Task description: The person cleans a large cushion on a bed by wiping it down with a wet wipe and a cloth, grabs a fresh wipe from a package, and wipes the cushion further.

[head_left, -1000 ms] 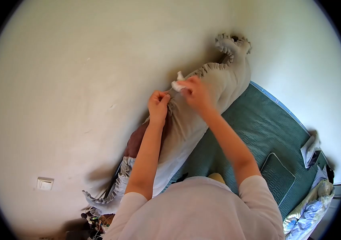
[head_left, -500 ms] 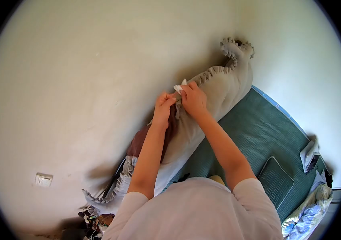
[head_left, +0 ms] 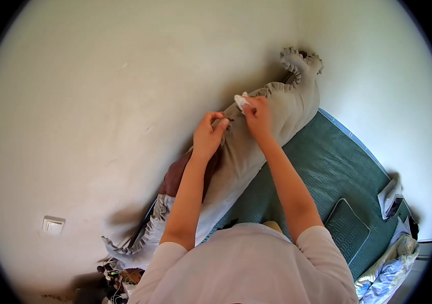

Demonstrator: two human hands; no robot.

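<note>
A grey-beige stretch cover [head_left: 249,144] with a ruffled elastic edge is drawn over a long headboard against the wall. Part of the headboard's dark red-brown surface [head_left: 176,175] shows below my hands. My left hand [head_left: 209,137] is at the cover's upper edge, its thumb and fingers closed around the gathered fabric; the exact grip is partly hidden. Farther up the same edge, my right hand [head_left: 259,119] pinches a small white piece, like folded tissue or cloth [head_left: 241,101], above the ruffle.
Beside the headboard lies a bed with a dark green quilted mat [head_left: 317,157] and a matching pillow [head_left: 347,228]. Crumpled patterned bedding [head_left: 391,266] is at lower right. A wall switch [head_left: 53,225] is at left, with cables and clutter [head_left: 119,278] below.
My right hand has moved up and right along the edge with the white piece, away from my left hand. My left hand's fingers have loosened slightly, staying near the same spot.
</note>
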